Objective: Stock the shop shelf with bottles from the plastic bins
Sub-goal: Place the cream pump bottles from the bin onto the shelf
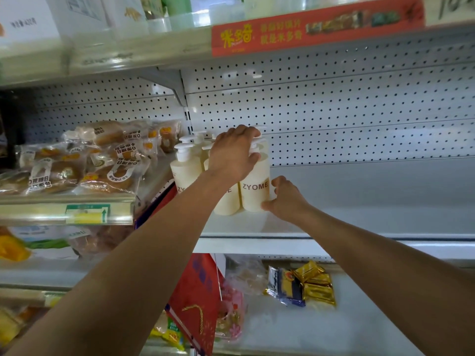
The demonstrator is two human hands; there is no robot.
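Note:
Several cream pump bottles marked ZYOME stand in a cluster at the left end of a white shelf [359, 201]. My left hand [232, 155] grips the pump top of the front right bottle [254, 194] from above. My right hand [284, 199] holds the same bottle low on its right side, near the base. Another bottle [183, 170] stands at the cluster's left, with more behind it. No plastic bin is in view.
Bagged bread [77, 160] lies on the shelf to the left. A red box [198, 299] and gold snack packets [313, 283] sit on the lower shelf. A red banner [316, 24] runs along the shelf edge above. White pegboard [359, 111] backs the shelf.

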